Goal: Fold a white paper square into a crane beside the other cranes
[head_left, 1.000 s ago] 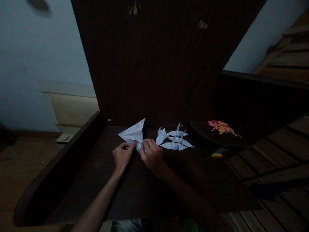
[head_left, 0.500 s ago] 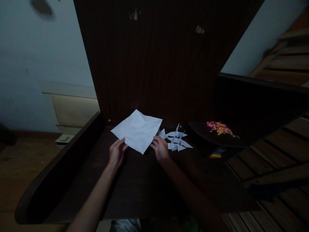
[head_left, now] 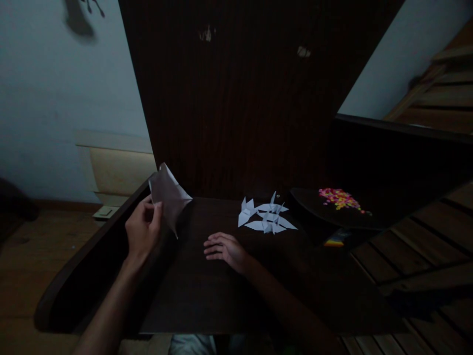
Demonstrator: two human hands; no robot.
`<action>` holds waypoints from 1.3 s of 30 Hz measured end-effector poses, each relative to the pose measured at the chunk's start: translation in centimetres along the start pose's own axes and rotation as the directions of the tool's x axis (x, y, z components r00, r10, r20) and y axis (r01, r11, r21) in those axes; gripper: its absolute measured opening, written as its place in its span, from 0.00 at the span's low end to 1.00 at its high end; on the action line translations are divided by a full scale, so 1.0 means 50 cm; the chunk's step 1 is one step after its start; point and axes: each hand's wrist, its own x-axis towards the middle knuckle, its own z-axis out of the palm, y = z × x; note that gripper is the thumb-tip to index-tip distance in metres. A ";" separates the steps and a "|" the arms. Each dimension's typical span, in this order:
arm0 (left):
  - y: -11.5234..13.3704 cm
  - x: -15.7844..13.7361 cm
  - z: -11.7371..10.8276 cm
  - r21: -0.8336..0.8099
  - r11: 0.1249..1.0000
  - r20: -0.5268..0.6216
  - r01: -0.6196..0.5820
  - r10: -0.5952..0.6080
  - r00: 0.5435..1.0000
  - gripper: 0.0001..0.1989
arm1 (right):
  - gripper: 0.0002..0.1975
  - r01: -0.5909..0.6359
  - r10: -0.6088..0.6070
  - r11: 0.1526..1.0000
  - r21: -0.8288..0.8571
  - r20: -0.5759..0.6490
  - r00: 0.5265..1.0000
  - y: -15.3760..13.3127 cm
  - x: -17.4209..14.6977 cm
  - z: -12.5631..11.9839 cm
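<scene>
My left hand pinches a creased sheet of white paper between thumb and fingers. The sheet is raised at the left of the dark desk, turned nearly edge-on, its near face in shadow. Lower and to the right, my right hand holds nothing; its fingers stretch leftward, apart from the sheet. Beyond that hand, several folded white paper cranes lie close together on the desk.
A dark side shelf at the right carries a pile of small colourful pieces. Under it is a rainbow-striped item. A raised wooden side edge bounds the desk on the left, and a tall dark panel stands behind.
The paper has moved left and turned from facing me to nearly edge-on, with my left hand still on it. My right hand has let go of it and come nearer.
</scene>
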 end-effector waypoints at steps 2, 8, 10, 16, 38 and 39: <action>0.016 0.005 -0.010 0.087 0.960 0.175 -0.265 0.247 0.953 0.05 | 0.07 0.000 0.003 0.998 -0.060 0.061 0.998 0.011 -0.002 -0.003; -0.004 -0.068 0.038 0.045 0.839 0.787 -0.542 0.304 0.537 0.14 | 0.15 -0.048 0.080 0.975 -0.218 0.139 0.987 0.032 -0.010 -0.011; -0.019 -0.093 0.050 0.011 0.858 0.884 -0.513 0.232 0.407 0.14 | 0.17 -0.063 0.109 0.959 -0.275 0.154 0.982 0.033 -0.015 -0.013; -0.054 -0.096 0.072 0.172 0.923 0.754 -0.343 0.101 0.649 0.19 | 0.19 -0.010 0.087 0.936 -0.351 0.202 0.976 0.029 -0.028 -0.020; -0.176 0.009 0.155 0.596 0.606 0.760 -0.527 -0.213 0.615 0.40 | 0.04 0.291 -0.502 0.409 -0.865 0.054 0.863 -0.136 -0.028 -0.083; -0.176 0.007 0.157 0.641 0.601 0.717 -0.478 -0.244 0.653 0.41 | 0.05 0.276 -0.575 0.249 -0.928 0.088 0.814 -0.154 -0.028 -0.093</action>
